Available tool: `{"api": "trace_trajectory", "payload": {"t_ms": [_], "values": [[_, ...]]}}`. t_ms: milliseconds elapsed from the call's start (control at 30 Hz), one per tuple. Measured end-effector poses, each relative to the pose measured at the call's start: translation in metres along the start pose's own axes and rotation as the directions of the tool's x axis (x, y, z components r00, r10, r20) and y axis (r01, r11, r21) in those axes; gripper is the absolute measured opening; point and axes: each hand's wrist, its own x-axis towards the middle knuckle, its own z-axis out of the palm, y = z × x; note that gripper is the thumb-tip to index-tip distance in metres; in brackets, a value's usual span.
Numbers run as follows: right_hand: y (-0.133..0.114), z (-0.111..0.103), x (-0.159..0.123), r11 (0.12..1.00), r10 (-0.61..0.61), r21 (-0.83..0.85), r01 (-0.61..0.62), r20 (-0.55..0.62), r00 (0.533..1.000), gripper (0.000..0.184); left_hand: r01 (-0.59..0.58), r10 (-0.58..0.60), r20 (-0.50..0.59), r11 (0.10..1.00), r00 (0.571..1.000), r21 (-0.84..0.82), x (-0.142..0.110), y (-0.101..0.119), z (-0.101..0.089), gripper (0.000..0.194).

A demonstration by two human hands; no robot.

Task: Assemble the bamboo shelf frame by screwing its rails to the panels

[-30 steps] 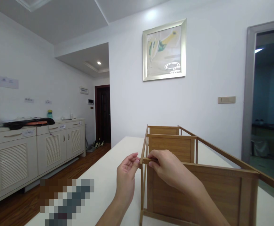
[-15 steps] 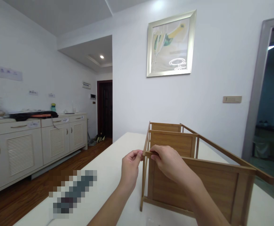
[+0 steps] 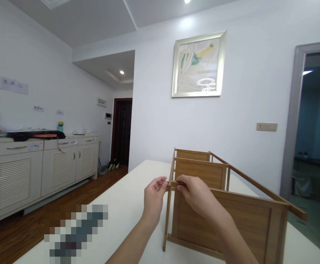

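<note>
A wooden shelf rack (image 3: 192,220) with several panels lies on its side on the white table (image 3: 129,209). My right hand (image 3: 197,192) is closed on the top edge of the nearest panel, beside its left corner. At the outer side of that corner, my left hand (image 3: 153,200) has its thumb and index finger pinched together against the upright side bar (image 3: 167,216). Whatever is between those fingertips is too small to make out. The left hand's other fingers are loosely curled.
A pixelated dark object (image 3: 83,227) lies along the table's left edge. White cabinets (image 3: 50,165) with clutter on top line the left wall. A framed picture (image 3: 199,66) hangs ahead, and a doorway (image 3: 313,146) stands at the right. One long rack bar (image 3: 300,212) sticks out rightward.
The view has tilted up slightly, so the surroundings sit lower in the picture. Both hands remain at the same corner of the rack, with the left fingers slightly shifted.
</note>
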Motion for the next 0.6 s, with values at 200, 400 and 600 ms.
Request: {"api": "trace_trajectory", "payload": {"t_ms": [200, 400, 600], "values": [[-0.0036, 0.0006, 0.0, 1.0, 0.004, -0.016, -0.005, -0.011, 1.0, 0.019, -0.012, 0.008, 0.029, 0.991, 1.0, 0.136, 0.0003, -0.0004, -0.0008, 0.034], [-0.0031, -0.0014, 0.0004, 1.0, -0.022, 0.016, 0.022, -0.015, 1.0, 0.021, -0.039, 0.03, 0.052, 0.983, 0.998, 0.179, 0.0032, 0.0026, -0.0015, 0.029], [-0.0011, -0.0074, -0.0022, 0.998, -0.053, 0.045, 0.052, 0.01, 0.999, 0.022, -0.086, 0.08, 0.039, 0.976, 0.996, 0.202, 0.0015, 0.002, 0.0025, 0.021]]}}
